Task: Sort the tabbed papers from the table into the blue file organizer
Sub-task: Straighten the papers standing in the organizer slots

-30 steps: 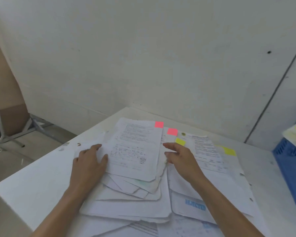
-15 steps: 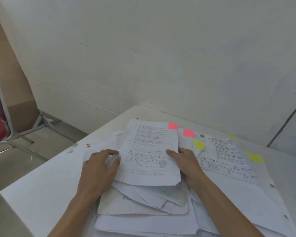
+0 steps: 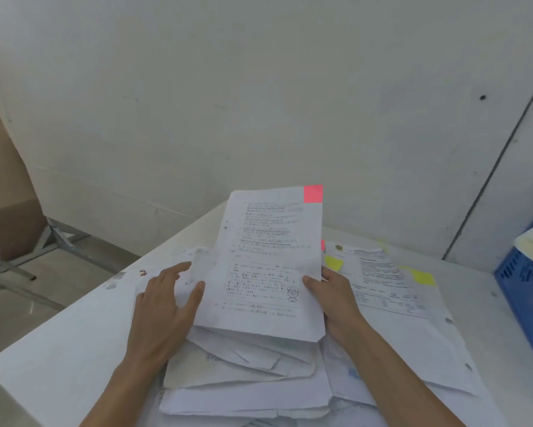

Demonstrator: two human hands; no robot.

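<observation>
Pinching the pink-tabbed sheet (image 3: 268, 266) by its right edge, the right hand (image 3: 336, 300) holds it tilted above the pile (image 3: 243, 380), likely bound for the blue organizer (image 3: 523, 291); the left hand (image 3: 166, 306), fingers straight, steadies the pile

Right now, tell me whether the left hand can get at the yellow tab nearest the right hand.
Probably not directly. The left hand rests left of the raised pink-tabbed sheet, which the right hand holds up between it and that yellow tab.
</observation>
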